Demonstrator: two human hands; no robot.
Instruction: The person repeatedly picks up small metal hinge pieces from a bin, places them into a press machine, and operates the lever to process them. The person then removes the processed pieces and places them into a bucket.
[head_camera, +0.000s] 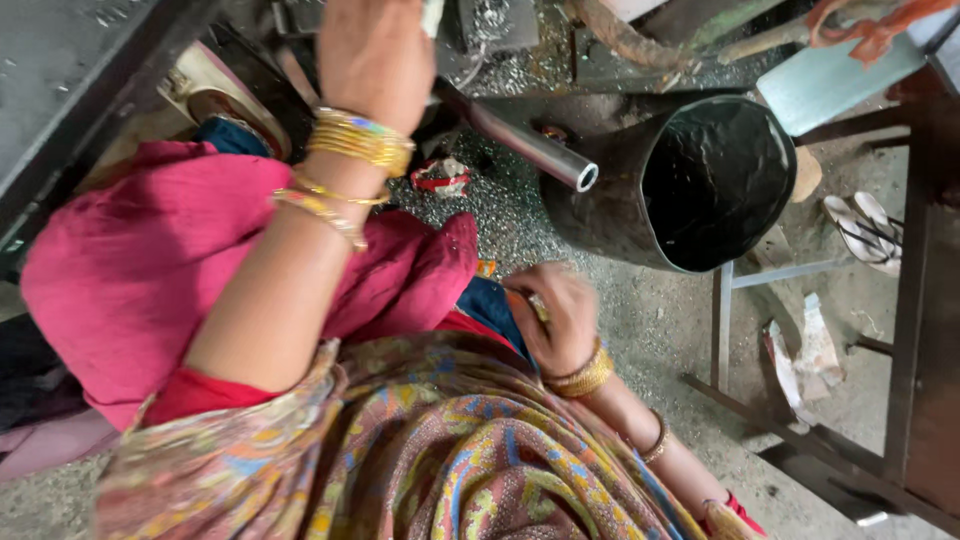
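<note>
My left hand (372, 55) reaches up to the top edge of the view, with gold bangles on its wrist. Its fingers are hidden, and a small white thing (432, 14) shows beside them. Just right of that hand a shiny metal tube (530, 148) slants down, its open end close to a black bucket (612, 215). My right hand (556, 318) is blurred and rests low over my lap, fingers curled inward. I cannot see anything inside it. Pink cloth (150, 260) and a patterned garment (430, 450) cover my knees.
Metal shavings (505, 215) cover the floor between my lap and the bucket. A dark machine bench edge (90, 90) runs along the upper left. A metal frame (722, 325) and dark beam (925, 300) stand at the right, with sandals (868, 232) and torn paper (805, 350) nearby.
</note>
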